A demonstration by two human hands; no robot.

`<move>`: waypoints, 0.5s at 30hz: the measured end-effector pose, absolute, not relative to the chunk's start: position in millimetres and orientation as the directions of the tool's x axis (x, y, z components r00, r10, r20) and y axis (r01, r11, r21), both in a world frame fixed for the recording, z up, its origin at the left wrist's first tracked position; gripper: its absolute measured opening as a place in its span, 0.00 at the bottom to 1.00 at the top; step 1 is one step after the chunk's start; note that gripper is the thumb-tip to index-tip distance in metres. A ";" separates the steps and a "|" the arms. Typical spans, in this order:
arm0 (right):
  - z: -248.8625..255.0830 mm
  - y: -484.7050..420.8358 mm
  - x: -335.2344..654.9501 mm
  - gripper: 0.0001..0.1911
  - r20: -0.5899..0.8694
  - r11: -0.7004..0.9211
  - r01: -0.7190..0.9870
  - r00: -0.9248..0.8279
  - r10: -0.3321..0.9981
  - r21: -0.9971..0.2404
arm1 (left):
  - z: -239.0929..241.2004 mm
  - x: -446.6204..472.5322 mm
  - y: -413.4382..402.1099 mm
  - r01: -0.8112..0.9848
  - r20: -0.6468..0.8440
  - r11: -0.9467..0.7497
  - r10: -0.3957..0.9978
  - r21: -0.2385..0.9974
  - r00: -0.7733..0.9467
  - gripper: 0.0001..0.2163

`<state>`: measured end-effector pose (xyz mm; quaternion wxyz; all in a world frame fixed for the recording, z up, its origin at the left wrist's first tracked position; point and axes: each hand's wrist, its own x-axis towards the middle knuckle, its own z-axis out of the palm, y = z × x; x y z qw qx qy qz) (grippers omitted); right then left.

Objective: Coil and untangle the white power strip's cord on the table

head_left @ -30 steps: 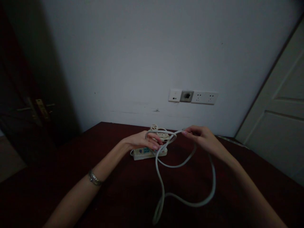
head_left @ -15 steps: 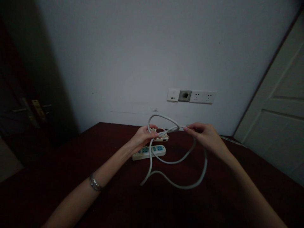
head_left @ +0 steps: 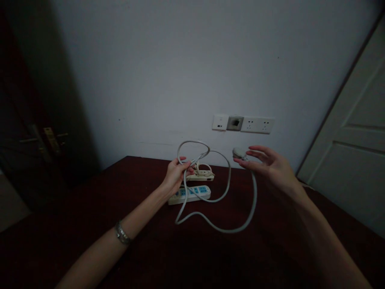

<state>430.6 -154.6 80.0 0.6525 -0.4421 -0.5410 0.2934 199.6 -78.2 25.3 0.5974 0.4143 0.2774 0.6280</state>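
Note:
My left hand is closed around a light grey power cord, pinching it where its loops cross. A big loop rises above the fingers, and other bends hang down over the table. My right hand has the cord's plug at its fingertips, the thumb below and the fingers above and behind it. From the plug the cord drops past the right palm and curves back to the left. A white power strip with blue sockets lies behind the loops, its left end partly covered by my left hand.
A second, cream power strip with its own cord lies farther back on the dark red table. Wall sockets sit on the wall behind. A pale door is at the right, a door handle at the left.
My right hand has moved slightly right, away from the crossing loops, and the plug now shows at its fingertips. My left hand has shifted a little left; the loops hang wider apart.

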 end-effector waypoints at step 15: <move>45.8 -128.8 409.8 0.18 0.066 0.090 0.117 -0.194 0.979 -0.989 | 25.8 203.7 -87.6 -0.437 0.277 -0.199 0.953 0.877 0.124 0.13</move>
